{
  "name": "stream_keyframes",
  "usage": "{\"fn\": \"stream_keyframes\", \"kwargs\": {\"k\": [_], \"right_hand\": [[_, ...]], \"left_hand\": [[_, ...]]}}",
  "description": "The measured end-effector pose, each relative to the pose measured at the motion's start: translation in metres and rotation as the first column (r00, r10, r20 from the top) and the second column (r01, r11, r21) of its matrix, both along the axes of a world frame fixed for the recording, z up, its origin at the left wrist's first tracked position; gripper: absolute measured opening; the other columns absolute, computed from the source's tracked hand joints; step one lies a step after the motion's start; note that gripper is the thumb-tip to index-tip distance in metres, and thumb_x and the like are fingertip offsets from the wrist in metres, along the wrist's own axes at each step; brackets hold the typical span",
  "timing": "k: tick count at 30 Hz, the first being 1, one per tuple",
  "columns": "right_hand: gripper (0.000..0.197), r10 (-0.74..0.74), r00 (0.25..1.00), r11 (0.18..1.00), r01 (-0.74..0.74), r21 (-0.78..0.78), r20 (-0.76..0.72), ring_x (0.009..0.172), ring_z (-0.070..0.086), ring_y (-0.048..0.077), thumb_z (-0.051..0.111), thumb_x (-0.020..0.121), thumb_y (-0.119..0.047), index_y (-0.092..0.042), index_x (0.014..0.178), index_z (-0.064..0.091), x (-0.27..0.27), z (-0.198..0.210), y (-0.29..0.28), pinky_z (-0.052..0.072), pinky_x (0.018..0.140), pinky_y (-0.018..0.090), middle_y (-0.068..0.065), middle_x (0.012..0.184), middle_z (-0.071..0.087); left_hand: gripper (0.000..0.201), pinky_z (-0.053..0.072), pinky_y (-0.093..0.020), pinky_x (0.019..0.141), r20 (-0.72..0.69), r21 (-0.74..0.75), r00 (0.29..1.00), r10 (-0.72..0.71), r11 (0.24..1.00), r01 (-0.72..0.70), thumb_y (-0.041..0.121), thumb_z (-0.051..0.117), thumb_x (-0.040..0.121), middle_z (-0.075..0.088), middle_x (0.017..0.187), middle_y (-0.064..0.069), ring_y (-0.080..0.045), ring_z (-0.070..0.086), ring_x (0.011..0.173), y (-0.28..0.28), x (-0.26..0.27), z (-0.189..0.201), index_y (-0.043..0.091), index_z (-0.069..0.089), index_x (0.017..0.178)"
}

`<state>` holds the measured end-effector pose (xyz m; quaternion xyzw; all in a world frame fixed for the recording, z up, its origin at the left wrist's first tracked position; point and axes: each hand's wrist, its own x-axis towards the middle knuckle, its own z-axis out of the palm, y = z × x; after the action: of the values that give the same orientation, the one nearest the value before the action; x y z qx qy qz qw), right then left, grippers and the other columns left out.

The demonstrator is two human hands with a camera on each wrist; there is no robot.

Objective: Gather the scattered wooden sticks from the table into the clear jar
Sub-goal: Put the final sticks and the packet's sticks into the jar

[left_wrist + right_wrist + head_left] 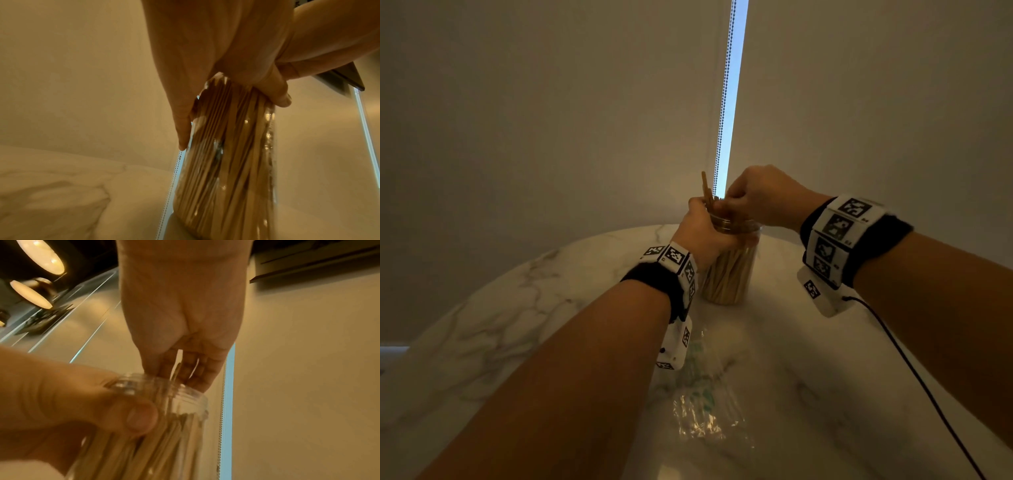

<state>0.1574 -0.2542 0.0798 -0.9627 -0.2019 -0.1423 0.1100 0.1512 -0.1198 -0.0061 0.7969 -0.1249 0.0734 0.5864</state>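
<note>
A pale blind with a bright slit and a bead chain hangs behind a round marble surface. Near its far edge stands the clear jar, packed with upright wooden sticks. The left hand wraps the jar's neck, its grip closed round the plastic to steady it. The right hand sits over the mouth, fingers bunched and pointing down among a few sticks that stand above the rim.

The step in hand looks like feeding a last bundle into the jar. No loose sticks show on the visible surface; only a crumpled clear wrapper lies toward the near edge, so the gathering seems almost done. The next move probably calls for easing the tall sticks down between those already packed, without jamming them or tipping the jar.

The head view hides the right fingertips behind the left hand. The right wrist view shows the fingers at the threaded rim with a stick or two between them. The left wrist view alone shows how densely the jar is filled.
</note>
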Motion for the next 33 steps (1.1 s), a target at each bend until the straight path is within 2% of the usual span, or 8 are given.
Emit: {"fn": "stream_keyframes", "kwargs": {"k": [6, 11, 14, 18, 21, 26, 30, 33], "right_hand": [[0.038, 0.195, 0.98, 0.977, -0.198, 0.077, 0.04, 0.111, 0.048, 0.008, 0.066, 0.094, -0.03, -0.036, 0.131, 0.061, 0.0, 0.003, 0.007, 0.039, 0.098, 0.024, -0.004, 0.132, 0.05], [0.014, 0.042, 0.981, 0.999, -0.037, -0.028, 0.19, 0.089, 0.067, 0.016, 0.065, 0.091, -0.02, -0.017, 0.097, 0.078, 0.005, -0.003, 0.005, 0.043, 0.073, 0.023, -0.001, 0.094, 0.074], [0.025, -0.04, 0.997, 0.999, 0.038, -0.024, -0.064, 0.079, 0.06, 0.012, 0.062, 0.096, -0.036, -0.016, 0.096, 0.077, 0.003, -0.005, 0.005, 0.039, 0.063, 0.022, -0.001, 0.086, 0.069], [0.034, -0.035, 0.972, 0.994, 0.011, -0.105, -0.231, 0.091, 0.056, 0.015, 0.049, 0.1, -0.043, -0.021, 0.113, 0.072, -0.003, 0.003, 0.015, 0.038, 0.077, 0.028, 0.0, 0.105, 0.068], [0.025, -0.059, 0.979, 0.989, 0.031, -0.146, -0.195, 0.099, 0.053, 0.012, 0.062, 0.093, -0.031, -0.027, 0.117, 0.07, -0.006, 0.018, 0.007, 0.038, 0.08, 0.027, -0.006, 0.111, 0.061], [0.018, -0.063, 0.998, 0.963, 0.052, -0.266, -0.032, 0.085, 0.053, 0.012, 0.068, 0.089, -0.018, -0.02, 0.105, 0.075, -0.002, 0.012, 0.006, 0.035, 0.058, 0.019, -0.006, 0.096, 0.064], [0.033, 0.002, 1.0, 0.998, -0.002, -0.06, 0.001, 0.078, 0.06, 0.01, 0.065, 0.091, -0.047, -0.016, 0.098, 0.076, -0.002, 0.015, 0.005, 0.041, 0.065, 0.021, -0.005, 0.091, 0.071], [0.039, -0.027, 0.998, 0.999, 0.025, 0.047, 0.05, 0.102, 0.059, 0.017, 0.066, 0.09, -0.048, -0.02, 0.116, 0.07, -0.004, 0.016, -0.002, 0.042, 0.083, 0.027, -0.002, 0.11, 0.064]], "left_hand": [[0.098, 0.056, -0.03, 0.091, -0.001, -0.011, 1.0, 0.014, 1.0, -0.014, 0.029, 0.094, 0.063, 0.061, 0.124, 0.001, -0.008, 0.064, 0.102, -0.002, -0.002, 0.002, 0.012, 0.03, 0.136], [0.109, 0.047, -0.018, 0.081, -0.022, 0.023, 1.0, 0.008, 1.0, -0.007, 0.036, 0.092, 0.065, 0.059, 0.126, 0.001, -0.013, 0.061, 0.11, -0.001, -0.003, 0.002, 0.014, 0.022, 0.146], [0.105, 0.048, -0.017, 0.077, -0.026, 0.022, 1.0, 0.012, 1.0, -0.011, 0.035, 0.092, 0.066, 0.058, 0.125, 0.001, -0.014, 0.061, 0.108, -0.001, -0.002, -0.001, 0.015, 0.024, 0.144], [0.101, 0.054, -0.026, 0.085, -0.011, 0.007, 1.0, 0.017, 1.0, -0.017, 0.034, 0.092, 0.066, 0.06, 0.121, 0.0, -0.013, 0.063, 0.104, -0.002, -0.001, -0.002, 0.015, 0.027, 0.141], [0.108, 0.049, -0.016, 0.077, -0.015, 0.003, 1.0, 0.004, 1.0, -0.004, 0.034, 0.093, 0.064, 0.057, 0.124, 0.003, -0.011, 0.061, 0.107, -0.001, 0.0, -0.002, 0.014, 0.024, 0.145], [0.112, 0.044, -0.014, 0.076, -0.031, 0.01, 0.999, 0.009, 1.0, -0.008, 0.039, 0.092, 0.064, 0.058, 0.131, -0.002, -0.014, 0.06, 0.111, -0.001, 0.0, -0.002, 0.015, 0.021, 0.148], [0.106, 0.041, -0.008, 0.069, -0.022, 0.007, 1.0, 0.011, 1.0, -0.01, 0.033, 0.091, 0.068, 0.055, 0.133, -0.001, -0.01, 0.057, 0.107, -0.001, -0.003, -0.002, 0.015, 0.022, 0.147], [0.106, 0.038, -0.005, 0.067, -0.015, 0.018, 1.0, 0.015, 1.0, -0.015, 0.035, 0.09, 0.068, 0.054, 0.134, -0.001, -0.008, 0.054, 0.107, -0.002, -0.003, -0.002, 0.015, 0.022, 0.148]]}}
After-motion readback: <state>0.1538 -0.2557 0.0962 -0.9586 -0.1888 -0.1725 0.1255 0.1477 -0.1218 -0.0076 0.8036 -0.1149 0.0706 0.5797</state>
